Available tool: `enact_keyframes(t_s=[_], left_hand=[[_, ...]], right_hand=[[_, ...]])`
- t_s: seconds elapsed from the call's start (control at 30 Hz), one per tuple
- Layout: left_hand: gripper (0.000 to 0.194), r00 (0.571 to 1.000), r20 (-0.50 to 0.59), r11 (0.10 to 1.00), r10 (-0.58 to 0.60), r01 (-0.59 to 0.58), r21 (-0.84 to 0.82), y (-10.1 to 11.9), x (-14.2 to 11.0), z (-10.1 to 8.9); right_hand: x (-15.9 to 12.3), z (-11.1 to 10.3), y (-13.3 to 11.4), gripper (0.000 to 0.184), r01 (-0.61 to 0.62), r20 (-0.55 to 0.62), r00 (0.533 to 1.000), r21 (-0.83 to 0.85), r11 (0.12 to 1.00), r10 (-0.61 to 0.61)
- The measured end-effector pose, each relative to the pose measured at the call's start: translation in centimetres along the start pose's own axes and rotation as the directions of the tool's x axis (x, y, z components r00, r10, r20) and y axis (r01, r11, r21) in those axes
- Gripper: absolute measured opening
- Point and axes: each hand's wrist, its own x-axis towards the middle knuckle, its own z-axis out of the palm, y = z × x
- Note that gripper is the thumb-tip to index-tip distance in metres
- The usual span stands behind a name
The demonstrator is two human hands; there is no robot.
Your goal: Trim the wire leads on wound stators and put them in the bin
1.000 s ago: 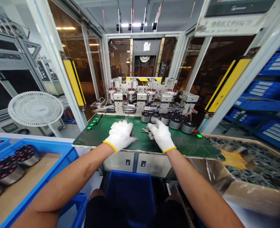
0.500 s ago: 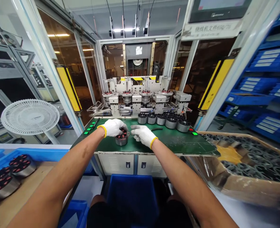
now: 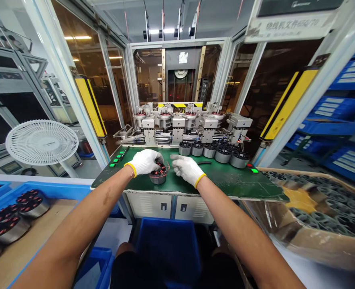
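Note:
A wound motor stator (image 3: 158,179), with a steel outer ring and reddish copper coils, rests on the green bench top (image 3: 222,182). My left hand (image 3: 146,161), in a white knitted glove, has its fingers bent down and closed on the stator's upper left side; the fingertips are partly hidden. Thin copper wire (image 3: 167,170) loops out at the stator's right side. Just right of it is my right hand (image 3: 188,170), gloved too, its fingers half bent and apart, with nothing visible in them. Behind this hand lies a dark slim tool (image 3: 204,162).
Several unwound stators (image 3: 223,155) stand at the back right of the bench, before the winding machine (image 3: 180,124). A carton (image 3: 324,237) of stator cores is at right. Wound stators (image 3: 33,202) sit in a blue bin at left, near a white fan (image 3: 41,142).
The view has shifted slightly, so the scene sits a little to the right. The copper wire loop stands out more at the stator's right side. Both hands stay close around the stator.

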Motion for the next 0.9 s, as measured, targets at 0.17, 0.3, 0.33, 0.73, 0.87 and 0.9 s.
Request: enact_keyframes(t_s=[0.17, 0.3, 0.33, 0.73, 0.87, 0.9], left_hand=[[0.030, 0.999, 0.012, 0.999, -0.040, 0.040, -0.008, 0.3, -0.2, -0.2], [0.030, 0.998, 0.000, 0.998, -0.057, 0.057, -0.004, 0.8, -0.3, -0.1], [0.029, 0.998, -0.004, 0.998, -0.061, 0.061, -0.006, 1.0, -0.4, 0.0], [0.026, 0.996, -0.038, 0.997, -0.079, 0.078, -0.025, 1.3, -1.0, 0.4], [0.026, 0.993, -0.034, 0.993, -0.114, 0.113, -0.025, 1.5, -0.9, 0.7], [0.026, 0.991, -0.041, 0.992, -0.129, 0.128, -0.019, 1.6, -1.0, 0.8]], right_hand=[[-0.2, -2.9, -1.5, 0.047, 0.059, -0.113, 0.991, -0.090, 0.994, -0.069], [-0.5, -1.4, -1.7, 0.045, 0.039, -0.025, 0.999, -0.131, 0.991, -0.042], [-0.6, -0.7, -1.5, 0.044, 0.026, 0.007, 1.000, -0.136, 0.990, -0.025], [-1.0, -3.5, -2.8, 0.047, 0.055, -0.210, 0.957, -0.545, 0.837, -0.199], [-1.7, -4.5, -5.1, 0.040, 0.042, -0.295, 0.890, -0.706, 0.707, -0.348], [-2.0, -4.2, -5.5, 0.038, 0.042, -0.308, 0.861, -0.750, 0.661, -0.405]])
